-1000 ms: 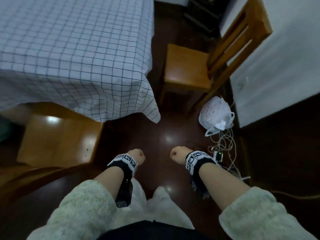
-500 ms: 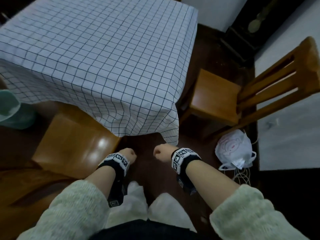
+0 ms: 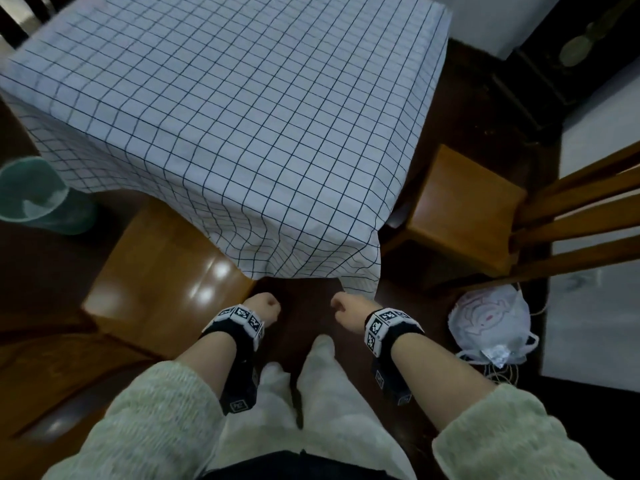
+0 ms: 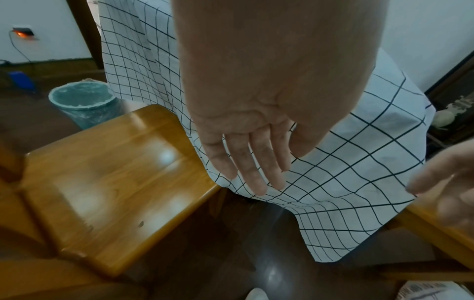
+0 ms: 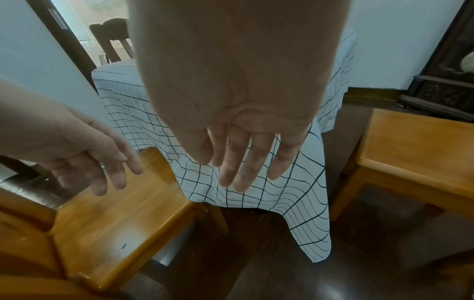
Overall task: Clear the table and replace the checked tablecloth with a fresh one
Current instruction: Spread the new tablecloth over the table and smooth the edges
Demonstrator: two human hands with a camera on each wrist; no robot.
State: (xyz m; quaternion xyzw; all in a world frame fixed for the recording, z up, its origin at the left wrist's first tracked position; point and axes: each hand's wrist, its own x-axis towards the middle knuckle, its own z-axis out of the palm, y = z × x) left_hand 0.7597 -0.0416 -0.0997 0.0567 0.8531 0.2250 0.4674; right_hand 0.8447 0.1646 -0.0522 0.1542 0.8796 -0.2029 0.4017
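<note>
A white tablecloth with a dark checked grid (image 3: 242,116) covers the whole table, and nothing lies on it. Its near corner (image 3: 360,271) hangs down toward the floor. My left hand (image 3: 265,306) and right hand (image 3: 346,306) hover side by side just below that hanging edge, touching nothing. In the wrist views the left hand's fingers (image 4: 251,168) and the right hand's fingers (image 5: 246,162) hang straight and relaxed in front of the cloth (image 4: 359,182) (image 5: 282,192), holding nothing.
A wooden chair seat (image 3: 162,278) stands at the left, partly under the cloth. A second wooden chair (image 3: 467,209) stands at the right. A green bin (image 3: 38,195) is at far left. A white plastic bag (image 3: 488,323) and cables lie on the dark floor.
The view has swung up and left, so more of the table shows. Both hands have come closer to the cloth's hanging corner.
</note>
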